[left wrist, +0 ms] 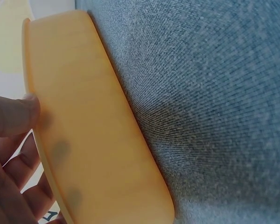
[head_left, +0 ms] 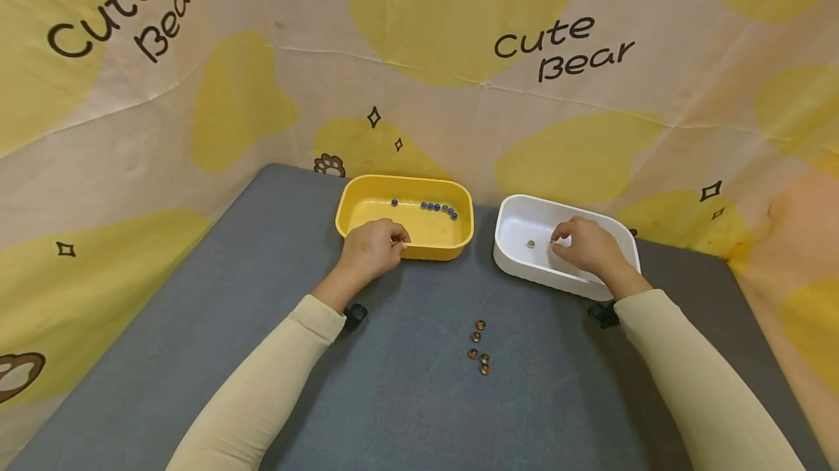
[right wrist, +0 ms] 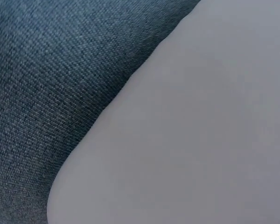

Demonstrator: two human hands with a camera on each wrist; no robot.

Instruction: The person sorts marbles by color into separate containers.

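A yellow tray (head_left: 459, 234) stands at the back of the grey table, with several blue marbles (head_left: 438, 207) along its far wall. My left hand (head_left: 373, 247) hangs over its near rim with loosely curled fingers. In the left wrist view the thumb (left wrist: 14, 114) stands apart from the fingers (left wrist: 11, 161) beside the yellow tray's outer wall (left wrist: 88, 140), with nothing between them. To the right is a white tray (head_left: 518, 263) holding one marble (head_left: 531, 244). My right hand (head_left: 585, 244) is inside it, fingertips drawn together; whether they pinch anything is hidden.
Several reddish marbles (head_left: 481, 347) lie in a short row on the grey table (head_left: 197, 311) in front of the trays. A printed cloth backdrop (head_left: 557, 49) rises right behind the trays. The right wrist view shows only the white tray's wall (right wrist: 200, 140) and the grey table (right wrist: 46, 70).
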